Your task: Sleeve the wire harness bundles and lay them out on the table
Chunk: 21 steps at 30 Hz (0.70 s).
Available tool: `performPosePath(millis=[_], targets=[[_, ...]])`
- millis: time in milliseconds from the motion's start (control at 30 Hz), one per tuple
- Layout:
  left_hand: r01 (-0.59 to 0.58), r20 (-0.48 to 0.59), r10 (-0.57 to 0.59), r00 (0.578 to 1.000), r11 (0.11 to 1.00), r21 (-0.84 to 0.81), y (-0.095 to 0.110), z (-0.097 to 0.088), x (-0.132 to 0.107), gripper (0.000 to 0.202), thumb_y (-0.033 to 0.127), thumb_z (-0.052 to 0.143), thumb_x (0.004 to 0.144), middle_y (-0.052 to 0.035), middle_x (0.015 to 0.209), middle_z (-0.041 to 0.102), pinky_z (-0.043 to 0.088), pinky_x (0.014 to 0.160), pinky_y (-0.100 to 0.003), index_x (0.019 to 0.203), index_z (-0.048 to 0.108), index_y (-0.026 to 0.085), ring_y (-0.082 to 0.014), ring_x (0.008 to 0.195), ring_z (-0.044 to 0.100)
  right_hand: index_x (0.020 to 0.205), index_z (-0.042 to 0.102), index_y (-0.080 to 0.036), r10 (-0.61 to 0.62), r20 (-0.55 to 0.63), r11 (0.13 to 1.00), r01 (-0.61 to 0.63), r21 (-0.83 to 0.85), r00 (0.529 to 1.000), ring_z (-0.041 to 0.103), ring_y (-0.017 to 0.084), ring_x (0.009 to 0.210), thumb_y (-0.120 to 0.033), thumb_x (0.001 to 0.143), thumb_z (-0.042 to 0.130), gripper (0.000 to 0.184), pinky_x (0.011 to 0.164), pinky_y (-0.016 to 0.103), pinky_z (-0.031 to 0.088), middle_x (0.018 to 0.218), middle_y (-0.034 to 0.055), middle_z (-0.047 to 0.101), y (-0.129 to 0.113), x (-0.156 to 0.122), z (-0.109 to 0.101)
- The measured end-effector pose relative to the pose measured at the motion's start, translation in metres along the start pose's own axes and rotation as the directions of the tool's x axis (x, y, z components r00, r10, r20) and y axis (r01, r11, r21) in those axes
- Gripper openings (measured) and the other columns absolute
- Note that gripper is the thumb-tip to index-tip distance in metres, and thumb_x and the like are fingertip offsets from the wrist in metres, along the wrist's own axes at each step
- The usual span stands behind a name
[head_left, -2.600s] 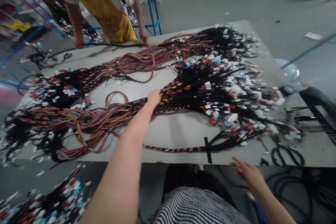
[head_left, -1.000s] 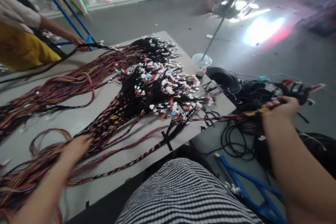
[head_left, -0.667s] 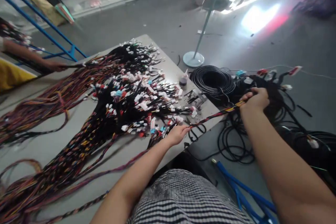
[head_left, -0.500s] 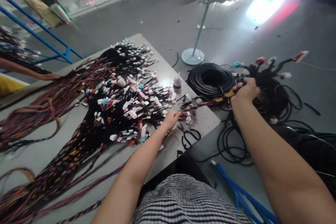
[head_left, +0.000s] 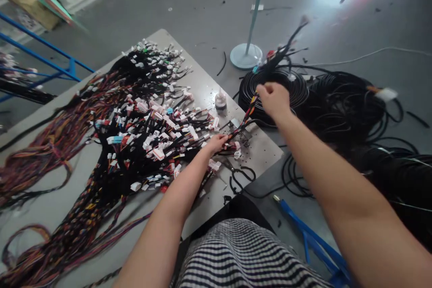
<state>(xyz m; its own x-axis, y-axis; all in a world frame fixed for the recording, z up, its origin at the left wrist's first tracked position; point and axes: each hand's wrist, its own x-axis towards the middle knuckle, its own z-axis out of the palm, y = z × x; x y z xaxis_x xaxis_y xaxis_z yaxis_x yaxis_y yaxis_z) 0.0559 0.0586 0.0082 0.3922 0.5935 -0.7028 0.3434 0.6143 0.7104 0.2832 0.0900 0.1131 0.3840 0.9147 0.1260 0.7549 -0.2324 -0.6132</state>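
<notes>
The person's right hand (head_left: 274,99) was closed round the upper part of a slim strand of red, yellow and black wires partly bound in black tape (head_left: 249,111), while the left hand (head_left: 216,143) had its fingers clasped about the same strand lower down, just beside the white plugs on the table; gripping it at two spots apart seemed to draw the stretch between them straight and to lift its connector end clear. The strand thus slanted up across the corner of the pale grey tabletop (head_left: 199,81), its far tip too blurred to make out exactly. Behind the right hand a wide flat coil of black cable (head_left: 248,85) lay on the floor, with a tangled heap of black cables (head_left: 347,103) next to it and the round pale base of a pole (head_left: 240,56) beyond. The thick spread of black-sleeved wire harnesses with white connectors (head_left: 158,126) crowded the left hand, leaving it little free room, and near it lay black-handled scissors (head_left: 233,171), with a small clear bottle of dark contents (head_left: 220,101) standing upright farther off and a blue metal frame (head_left: 303,226) below the table corner
</notes>
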Motion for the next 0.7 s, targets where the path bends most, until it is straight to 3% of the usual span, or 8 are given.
performPosePath(millis=[67, 100, 167, 233, 333, 433, 633, 700], targets=[[-0.019, -0.038, 0.019, 0.999, 1.000, -0.007, 0.000, 0.002, 0.002, 0.019, 0.030, 0.062, 0.089, -0.0014, 0.068, 0.068, 0.025, 0.038, -0.016, 0.089, 0.065, 0.012, -0.0045, 0.040, 0.042, 0.089, 0.062, -0.014, 0.069, 0.214, 0.995, -0.052, -0.087, 0.974, 0.058, 0.021, 0.090, -0.029, 0.096, 0.039, 0.028, 0.081, 0.031, 0.044, 0.095, 0.0112, 0.065, -0.017, -0.080, 0.017], [-0.024, -0.058, 0.023, 0.998, 1.000, -0.017, 0.000, 0.003, 0.002, 0.019, 0.030, 0.063, 0.089, -0.0009, 0.065, 0.067, 0.025, 0.038, -0.016, 0.088, 0.065, 0.011, -0.0043, 0.040, 0.040, 0.091, 0.063, -0.015, 0.089, 0.422, 0.992, -0.043, -0.118, 0.902, 0.060, 0.020, 0.090, -0.027, 0.096, 0.041, 0.026, 0.080, 0.030, 0.045, 0.096, 0.0101, 0.066, -0.026, -0.124, 0.030], [-0.027, -0.079, 0.023, 0.997, 0.999, -0.048, -0.001, 0.005, 0.001, 0.020, 0.031, 0.064, 0.088, -0.0007, 0.064, 0.066, 0.024, 0.038, -0.016, 0.088, 0.065, 0.012, -0.0040, 0.039, 0.038, 0.088, 0.066, -0.014, 0.138, 0.605, 0.986, -0.048, -0.162, 0.784, 0.063, 0.022, 0.082, -0.021, 0.084, 0.060, 0.010, 0.072, 0.030, 0.046, 0.090, 0.0108, 0.067, -0.042, -0.203, 0.066], [-0.022, -0.086, 0.016, 0.996, 0.997, -0.074, -0.001, 0.006, 0.000, 0.019, 0.031, 0.064, 0.088, -0.0008, 0.064, 0.066, 0.022, 0.037, -0.015, 0.089, 0.065, 0.012, -0.0035, 0.038, 0.037, 0.109, 0.065, -0.011, 0.203, 0.718, 0.962, 0.000, -0.272, 0.665, 0.064, 0.025, 0.094, -0.009, 0.082, 0.057, 0.028, 0.075, 0.031, 0.048, 0.104, 0.0156, 0.066, -0.052, -0.255, 0.103], [-0.016, -0.106, 0.006, 0.994, 0.996, -0.093, 0.001, 0.008, -0.001, 0.019, 0.030, 0.062, 0.090, -0.0003, 0.063, 0.065, 0.019, 0.035, -0.015, 0.093, 0.065, 0.012, -0.0032, 0.036, 0.035, 0.127, 0.056, -0.008, 0.222, 0.731, 0.953, 0.013, -0.302, 0.646, 0.061, 0.027, 0.107, -0.002, 0.087, 0.044, 0.042, 0.083, 0.034, 0.048, 0.111, 0.0183, 0.063, -0.056, -0.277, 0.139], [-0.016, -0.128, 0.003, 0.992, 0.994, -0.106, 0.003, 0.010, -0.002, 0.021, 0.032, 0.062, 0.090, 0.0002, 0.063, 0.065, 0.018, 0.035, -0.016, 0.096, 0.064, 0.012, -0.0033, 0.036, 0.034, 0.124, 0.057, -0.006, 0.251, 0.702, 0.952, -0.039, -0.304, 0.667, 0.063, 0.026, 0.102, -0.006, 0.088, 0.047, 0.037, 0.082, 0.033, 0.049, 0.113, 0.0198, 0.062, -0.055, -0.273, 0.144], [-0.044, -0.149, 0.028, 0.989, 0.993, -0.107, 0.001, 0.013, -0.003, 0.026, 0.037, 0.066, 0.088, 0.0007, 0.064, 0.064, 0.019, 0.037, -0.016, 0.094, 0.064, 0.012, -0.0022, 0.036, 0.034, 0.093, 0.071, -0.013, 0.281, 0.681, 0.949, -0.299, -0.095, 0.676, 0.064, 0.019, 0.088, -0.025, 0.094, 0.042, 0.031, 0.078, 0.026, 0.046, 0.096, 0.0104, 0.070, -0.014, -0.288, 0.092], [-0.051, -0.147, 0.035, 0.988, 0.993, -0.103, 0.001, 0.014, -0.003, 0.027, 0.038, 0.066, 0.088, 0.0003, 0.065, 0.064, 0.019, 0.037, -0.016, 0.095, 0.064, 0.012, -0.0022, 0.037, 0.034, 0.089, 0.073, -0.015, 0.300, 0.604, 0.914, -0.403, 0.039, 0.739, 0.063, 0.020, 0.082, -0.034, 0.092, 0.044, 0.035, 0.075, 0.027, 0.046, 0.085, 0.0073, 0.071, 0.011, -0.293, 0.063]])
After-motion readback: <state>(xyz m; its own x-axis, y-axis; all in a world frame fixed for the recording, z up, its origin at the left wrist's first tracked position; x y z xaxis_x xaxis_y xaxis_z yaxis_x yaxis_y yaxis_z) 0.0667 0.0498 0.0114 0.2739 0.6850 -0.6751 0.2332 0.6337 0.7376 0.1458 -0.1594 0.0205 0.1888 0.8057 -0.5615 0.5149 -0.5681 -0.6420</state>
